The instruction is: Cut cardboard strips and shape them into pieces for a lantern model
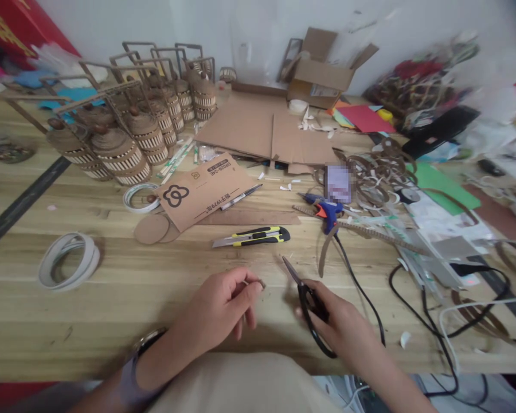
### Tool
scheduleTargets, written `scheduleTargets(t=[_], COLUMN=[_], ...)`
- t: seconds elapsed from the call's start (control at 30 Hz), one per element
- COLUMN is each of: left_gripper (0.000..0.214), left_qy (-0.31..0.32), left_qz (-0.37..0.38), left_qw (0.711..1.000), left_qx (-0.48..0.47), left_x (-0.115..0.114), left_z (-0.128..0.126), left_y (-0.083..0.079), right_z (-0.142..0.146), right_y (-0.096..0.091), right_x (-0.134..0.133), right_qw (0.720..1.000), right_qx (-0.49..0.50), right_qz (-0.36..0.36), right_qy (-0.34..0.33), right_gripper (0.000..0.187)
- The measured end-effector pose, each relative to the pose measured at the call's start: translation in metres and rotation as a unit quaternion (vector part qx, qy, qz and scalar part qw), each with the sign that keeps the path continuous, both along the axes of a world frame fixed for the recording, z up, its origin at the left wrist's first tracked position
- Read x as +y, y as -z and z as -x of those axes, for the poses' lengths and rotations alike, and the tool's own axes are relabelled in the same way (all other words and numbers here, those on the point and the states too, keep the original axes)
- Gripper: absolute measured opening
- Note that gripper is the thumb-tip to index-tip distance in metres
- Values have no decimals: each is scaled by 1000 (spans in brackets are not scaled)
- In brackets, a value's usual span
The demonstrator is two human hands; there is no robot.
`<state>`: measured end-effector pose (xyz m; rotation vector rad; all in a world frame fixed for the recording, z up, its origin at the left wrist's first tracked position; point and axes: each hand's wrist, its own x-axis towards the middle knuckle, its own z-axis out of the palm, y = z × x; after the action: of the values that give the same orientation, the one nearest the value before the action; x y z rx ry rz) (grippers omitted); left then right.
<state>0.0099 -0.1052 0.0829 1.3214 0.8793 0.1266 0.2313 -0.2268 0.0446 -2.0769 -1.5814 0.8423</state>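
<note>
Black-handled scissors (310, 307) are in my right hand (341, 321), fingers around the handles, with the blades pointing up and left. My left hand (230, 298) is closed in a pinch, thumb against forefinger. Between those fingertips a small brown scrap (262, 283) pokes out, too small to name. Just beyond both hands lies a yellow and black utility knife (255, 236) with its blade out to the left. Farther right, a blue hot glue gun (328, 213) rests on its side, and a curved corrugated cardboard strip (325, 252) lies by it.
Several lantern-like cardboard and stick models (120, 152) with frame handles stand back left. Tape rolls (69, 261) lie at left. Printed cardboard (206, 186) and large sheets (245, 123) cover the middle. Strip coils (380, 172) and black cords (365, 287) crowd the right. An open box (318, 74) stands behind.
</note>
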Motion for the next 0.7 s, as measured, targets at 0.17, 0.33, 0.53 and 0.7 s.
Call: scheduleTargets(t=[0.17, 0.33, 0.53, 0.7], left_gripper=[33, 42, 39, 39], left_qy=[47, 102, 160, 169], left_qz=[-175, -283, -279, -340], left_qw=[983, 949, 944, 920], left_qx=[44, 92, 75, 99], left_x=[-3, -8, -9, -12], left_z=[0, -5, 7, 17], left_y=[-7, -19, -20, -13], right_z=[-13, 20, 41, 33], right_y=[2, -29, -47, -41], right_x=[-7, 14, 31, 28], right_qw=[969, 962, 939, 952], right_qx=[-236, -148, -16, -22], right_qz=[-79, -215, -303, -265], right_qy=[1, -83, -163, -148], right_gripper=[41, 31, 14, 6])
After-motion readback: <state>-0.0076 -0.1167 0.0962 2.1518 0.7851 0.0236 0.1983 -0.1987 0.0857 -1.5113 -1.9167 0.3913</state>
